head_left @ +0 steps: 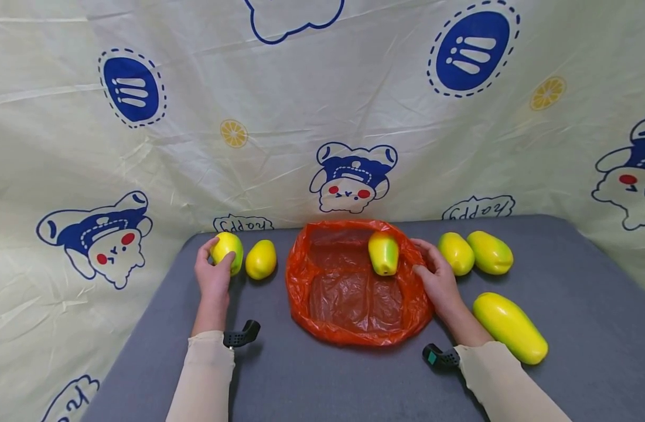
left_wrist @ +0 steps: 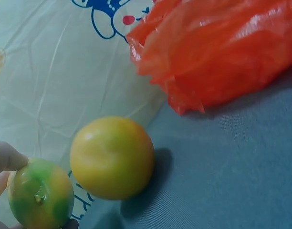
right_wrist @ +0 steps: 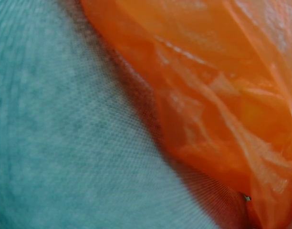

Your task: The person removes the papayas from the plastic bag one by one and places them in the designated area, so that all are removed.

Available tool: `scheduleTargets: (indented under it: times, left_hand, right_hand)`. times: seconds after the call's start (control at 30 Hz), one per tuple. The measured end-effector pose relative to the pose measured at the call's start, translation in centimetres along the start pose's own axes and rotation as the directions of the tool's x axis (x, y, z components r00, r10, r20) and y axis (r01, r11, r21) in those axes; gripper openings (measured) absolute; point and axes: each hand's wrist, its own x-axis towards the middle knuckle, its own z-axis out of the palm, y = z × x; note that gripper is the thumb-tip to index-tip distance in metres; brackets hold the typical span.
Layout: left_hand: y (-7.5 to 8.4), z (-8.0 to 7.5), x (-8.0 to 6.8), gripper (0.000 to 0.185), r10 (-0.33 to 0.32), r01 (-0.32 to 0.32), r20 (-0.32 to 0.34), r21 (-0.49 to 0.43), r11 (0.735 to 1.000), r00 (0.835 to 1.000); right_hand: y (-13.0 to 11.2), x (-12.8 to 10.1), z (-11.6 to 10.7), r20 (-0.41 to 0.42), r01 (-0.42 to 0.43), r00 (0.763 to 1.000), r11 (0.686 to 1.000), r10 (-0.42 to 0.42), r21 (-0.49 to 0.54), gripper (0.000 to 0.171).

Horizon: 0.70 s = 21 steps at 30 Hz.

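My left hand [head_left: 214, 274] grips a yellow-green papaya [head_left: 230, 251] at the far left of the table, thumb on its near side; in the left wrist view this papaya [left_wrist: 41, 193] shows a green end with a small stem scar. Just right of it sits a second, yellower papaya [head_left: 261, 259]. A red plastic bag [head_left: 348, 336] stands in the middle with its mouth spread wide. Inside, against its right wall, leans one papaya [head_left: 384, 254]. My right hand [head_left: 437, 279] pinches the bag's right rim, and the right wrist view is filled with the bag's crinkled side [right_wrist: 198, 109].
Two short papayas, a nearer one [head_left: 456, 254] and another [head_left: 490, 252], lie beyond my right hand. A long papaya [head_left: 510, 327] rests beside my right forearm. Behind the grey table [head_left: 322, 387] hangs a printed curtain [head_left: 280, 181].
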Motion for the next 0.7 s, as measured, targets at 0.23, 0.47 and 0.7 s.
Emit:
scheduleTargets:
  times: [0.23,0.47,0.7]
  left_hand:
    - [-1.0,-0.3,0.4,0.055,-0.027,0.026,0.017,0.066,0.997,0.999]
    - [-1.7,-0.3,0.4,0.056,-0.032,0.025,0.053,0.127,0.992,0.998]
    - [-1.9,-0.3,0.4,0.056,-0.021,0.011,0.071,0.138,0.990,0.997]
  right_hand:
    - [0.1,-0.1,0.0,0.001,-0.002,1.000,1.000,0.002,-0.007,0.054]
    - [0.5,-0.2,0.0,-0.006,0.004,1.000,1.000,-0.004,-0.016,0.053]
    - [0.2,-0.1,0.0,0.001,0.014,1.000,1.000,-0.014,-0.012,0.054]
